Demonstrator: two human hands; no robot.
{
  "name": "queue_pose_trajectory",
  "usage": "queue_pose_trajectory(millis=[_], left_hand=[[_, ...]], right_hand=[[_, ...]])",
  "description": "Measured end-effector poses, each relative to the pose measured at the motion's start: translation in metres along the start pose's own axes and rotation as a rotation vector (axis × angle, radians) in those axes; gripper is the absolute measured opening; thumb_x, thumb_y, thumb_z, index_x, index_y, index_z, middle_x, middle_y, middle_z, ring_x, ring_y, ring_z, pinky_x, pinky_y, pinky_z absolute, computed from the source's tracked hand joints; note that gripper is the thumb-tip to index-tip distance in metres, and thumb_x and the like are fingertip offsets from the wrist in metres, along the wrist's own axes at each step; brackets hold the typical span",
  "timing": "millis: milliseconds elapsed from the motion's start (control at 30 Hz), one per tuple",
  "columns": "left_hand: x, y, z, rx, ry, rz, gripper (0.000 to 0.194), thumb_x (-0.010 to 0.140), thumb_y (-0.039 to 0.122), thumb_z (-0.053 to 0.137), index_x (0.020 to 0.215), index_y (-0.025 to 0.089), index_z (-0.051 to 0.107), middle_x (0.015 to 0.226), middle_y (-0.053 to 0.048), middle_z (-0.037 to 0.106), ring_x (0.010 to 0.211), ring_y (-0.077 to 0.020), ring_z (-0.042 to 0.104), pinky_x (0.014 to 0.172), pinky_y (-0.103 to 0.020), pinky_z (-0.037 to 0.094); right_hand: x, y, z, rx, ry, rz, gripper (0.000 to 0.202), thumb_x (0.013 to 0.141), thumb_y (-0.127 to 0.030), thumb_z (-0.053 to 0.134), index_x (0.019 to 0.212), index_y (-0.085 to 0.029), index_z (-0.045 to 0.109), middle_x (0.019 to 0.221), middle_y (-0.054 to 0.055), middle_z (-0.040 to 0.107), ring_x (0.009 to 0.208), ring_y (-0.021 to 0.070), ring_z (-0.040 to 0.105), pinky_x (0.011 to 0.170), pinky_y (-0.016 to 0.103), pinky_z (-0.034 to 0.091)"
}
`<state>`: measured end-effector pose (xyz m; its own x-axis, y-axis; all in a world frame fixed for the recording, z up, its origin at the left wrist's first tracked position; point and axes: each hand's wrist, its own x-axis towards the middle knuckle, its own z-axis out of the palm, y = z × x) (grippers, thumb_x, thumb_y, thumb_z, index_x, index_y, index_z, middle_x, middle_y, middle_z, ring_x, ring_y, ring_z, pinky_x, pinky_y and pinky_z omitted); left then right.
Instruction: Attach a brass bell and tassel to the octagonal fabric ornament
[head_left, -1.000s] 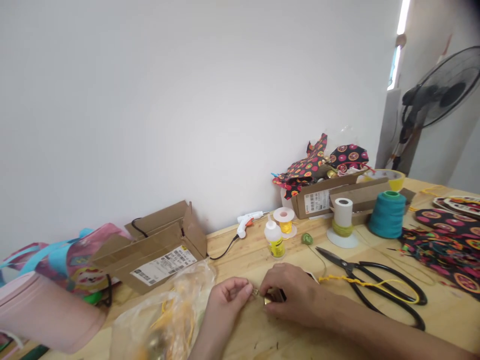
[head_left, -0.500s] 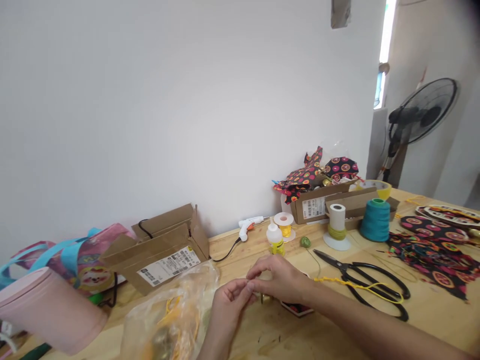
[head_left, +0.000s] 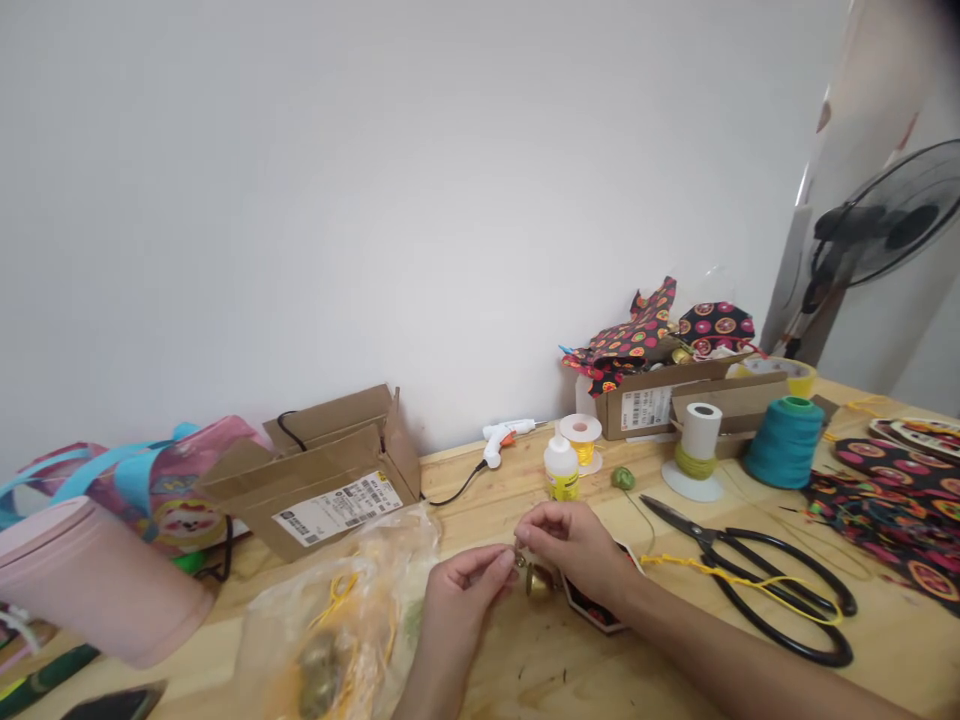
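My left hand and my right hand meet above the wooden table, thumbs and forefingers pinched. Between the fingertips is a small metal ring or loop, and a brass bell hangs just below and to its right. Under my right wrist lies a dark patterned piece with a pale edge, partly covered by the hand. A yellow cord runs from it to the right, across black-handled scissors.
Behind the hands stand a glue bottle, yellow thread spool and glue gun. A plastic bag, cardboard box and pink container are left; a teal thread cone and patterned fabric are right.
The view has shifted, so the things on the right stand further right. My fingertips have moved slightly apart, and the brass bell and small metal loop show more clearly.
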<state>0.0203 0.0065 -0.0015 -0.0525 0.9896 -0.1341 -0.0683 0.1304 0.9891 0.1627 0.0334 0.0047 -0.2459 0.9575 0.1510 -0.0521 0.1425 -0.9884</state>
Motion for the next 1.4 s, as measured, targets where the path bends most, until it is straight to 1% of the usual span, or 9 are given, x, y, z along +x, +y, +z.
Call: queue_pose_trajectory(millis=[167, 267, 467, 767, 867, 967, 1067, 1200, 1400], left_hand=[[0.002, 0.000, -0.002, 0.138, -0.051, 0.147, 0.017, 0.059, 0.031, 0.068, 0.068, 0.017, 0.070, 0.077, -0.006, 0.069, 0.072, -0.0174, 0.059, 0.063, -0.022, 0.046], [0.003, -0.001, -0.004, 0.194, -0.069, 0.217, 0.014, 0.062, 0.029, 0.066, 0.067, 0.016, 0.070, 0.078, -0.006, 0.069, 0.075, -0.0192, 0.060, 0.068, -0.024, 0.045], [0.003, -0.003, -0.007, 0.205, -0.066, 0.149, 0.019, 0.060, 0.033, 0.066, 0.067, 0.015, 0.069, 0.070, -0.006, 0.070, 0.065, -0.0186, 0.060, 0.062, -0.025, 0.046], [0.001, -0.003, -0.006, 0.265, -0.094, 0.147, 0.017, 0.062, 0.031, 0.065, 0.067, 0.016, 0.068, 0.069, -0.005, 0.069, 0.065, -0.0174, 0.059, 0.061, -0.024, 0.044], [0.003, -0.003, -0.007, 0.249, -0.058, 0.148, 0.016, 0.062, 0.030, 0.065, 0.068, 0.015, 0.068, 0.069, -0.005, 0.069, 0.066, -0.0180, 0.060, 0.062, -0.025, 0.045], [0.005, -0.002, -0.007, 0.190, -0.034, 0.189, 0.013, 0.063, 0.027, 0.064, 0.069, 0.016, 0.069, 0.078, -0.006, 0.070, 0.075, -0.0191, 0.060, 0.068, -0.026, 0.045], [0.005, 0.000, -0.005, 0.115, -0.051, 0.189, 0.013, 0.063, 0.025, 0.065, 0.071, 0.017, 0.069, 0.081, -0.006, 0.070, 0.077, -0.0194, 0.061, 0.071, -0.026, 0.045], [0.003, 0.003, -0.001, 0.047, -0.042, 0.133, 0.011, 0.059, 0.025, 0.068, 0.066, 0.016, 0.069, 0.068, -0.004, 0.070, 0.067, -0.0176, 0.062, 0.066, -0.025, 0.046], [0.006, 0.001, -0.001, 0.003, -0.049, 0.130, 0.014, 0.057, 0.025, 0.069, 0.065, 0.014, 0.069, 0.064, -0.004, 0.070, 0.063, -0.0165, 0.061, 0.061, -0.023, 0.046]], right_hand=[[0.000, 0.003, -0.001, 0.030, 0.034, 0.010, 0.024, 0.068, -0.038, 0.055, 0.064, -0.015, 0.057, 0.058, 0.000, 0.060, 0.051, 0.0106, 0.051, 0.048, 0.022, 0.040], [0.001, 0.005, -0.001, -0.003, 0.046, 0.025, 0.025, 0.068, -0.039, 0.054, 0.063, -0.015, 0.056, 0.056, 0.000, 0.059, 0.049, 0.0107, 0.050, 0.046, 0.022, 0.039], [0.002, 0.009, -0.002, -0.046, 0.057, 0.012, 0.022, 0.069, -0.036, 0.053, 0.062, -0.016, 0.056, 0.059, 0.001, 0.062, 0.052, 0.0120, 0.053, 0.050, 0.023, 0.041], [0.005, 0.010, -0.004, -0.022, 0.097, 0.036, 0.020, 0.069, -0.034, 0.053, 0.062, -0.015, 0.056, 0.059, 0.001, 0.061, 0.051, 0.0112, 0.052, 0.050, 0.022, 0.041], [0.004, 0.007, -0.003, -0.022, 0.056, 0.037, 0.022, 0.069, -0.035, 0.054, 0.061, -0.015, 0.056, 0.058, 0.000, 0.060, 0.048, 0.0101, 0.049, 0.047, 0.022, 0.039], [0.003, 0.003, -0.002, -0.062, -0.014, 0.009, 0.021, 0.070, -0.035, 0.054, 0.064, -0.015, 0.056, 0.054, -0.002, 0.056, 0.045, 0.0094, 0.046, 0.043, 0.021, 0.037], [0.002, -0.004, -0.001, -0.204, -0.078, -0.131, 0.017, 0.073, -0.031, 0.053, 0.067, -0.016, 0.060, 0.062, 0.000, 0.058, 0.057, 0.0119, 0.051, 0.053, 0.023, 0.040], [0.005, -0.012, 0.001, -0.358, -0.105, -0.280, 0.013, 0.073, -0.023, 0.053, 0.066, -0.017, 0.062, 0.070, 0.002, 0.060, 0.069, 0.0141, 0.054, 0.063, 0.024, 0.042], [0.011, -0.010, 0.003, -0.360, -0.140, -0.164, 0.013, 0.070, -0.023, 0.054, 0.067, -0.015, 0.064, 0.067, 0.002, 0.061, 0.062, 0.0126, 0.054, 0.055, 0.022, 0.042]])
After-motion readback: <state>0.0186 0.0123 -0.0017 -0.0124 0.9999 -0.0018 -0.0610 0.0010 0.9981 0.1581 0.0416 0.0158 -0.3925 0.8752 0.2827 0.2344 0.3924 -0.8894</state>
